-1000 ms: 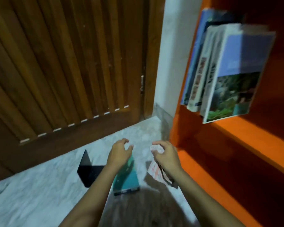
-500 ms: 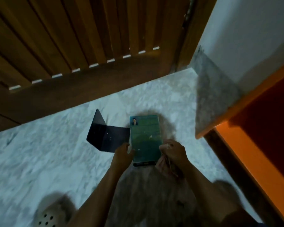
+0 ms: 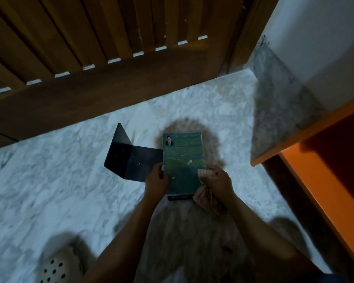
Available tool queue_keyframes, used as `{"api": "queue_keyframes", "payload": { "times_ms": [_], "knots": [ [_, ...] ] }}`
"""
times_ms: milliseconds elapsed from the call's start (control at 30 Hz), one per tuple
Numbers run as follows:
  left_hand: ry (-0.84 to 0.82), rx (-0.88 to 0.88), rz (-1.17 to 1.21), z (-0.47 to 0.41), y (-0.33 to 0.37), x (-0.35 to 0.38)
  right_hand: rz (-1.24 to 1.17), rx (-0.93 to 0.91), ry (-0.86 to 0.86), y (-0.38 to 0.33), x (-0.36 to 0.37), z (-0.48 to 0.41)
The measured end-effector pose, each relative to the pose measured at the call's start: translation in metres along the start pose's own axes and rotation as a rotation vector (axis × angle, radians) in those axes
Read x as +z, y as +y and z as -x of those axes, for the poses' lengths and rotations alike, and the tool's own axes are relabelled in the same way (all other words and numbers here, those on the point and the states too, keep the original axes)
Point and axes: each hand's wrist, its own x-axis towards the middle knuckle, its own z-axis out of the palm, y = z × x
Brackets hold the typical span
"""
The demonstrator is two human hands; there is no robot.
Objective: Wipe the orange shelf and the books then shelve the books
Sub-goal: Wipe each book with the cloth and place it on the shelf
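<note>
A green book (image 3: 183,160) with a small portrait on its cover lies on the marble floor, on top of another dark book whose lower edge (image 3: 179,197) shows beneath it. My left hand (image 3: 156,181) grips the green book's left edge. My right hand (image 3: 217,180) holds a pinkish cloth (image 3: 205,198) and rests at the book's lower right corner. The orange shelf (image 3: 323,180) stands at the right, only its lower part in view.
A black metal bookend (image 3: 131,160) lies on the floor just left of the book. A wooden slatted door (image 3: 110,48) closes the far side. A grey stone skirting (image 3: 278,111) lines the wall. A perforated sandal (image 3: 53,270) is at the bottom left.
The view has tipped down from the shelved books to the floor. Both hands have come down onto the green book; the left now grips its edge, the right brings the cloth to it.
</note>
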Motion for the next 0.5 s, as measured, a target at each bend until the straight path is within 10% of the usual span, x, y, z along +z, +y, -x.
{"api": "queue_keyframes", "payload": {
  "times_ms": [500],
  "knots": [
    [0.012, 0.132, 0.587, 0.074, 0.092, -0.063, -0.372, -0.168, 0.198, -0.09, -0.055, 0.073]
  ]
}}
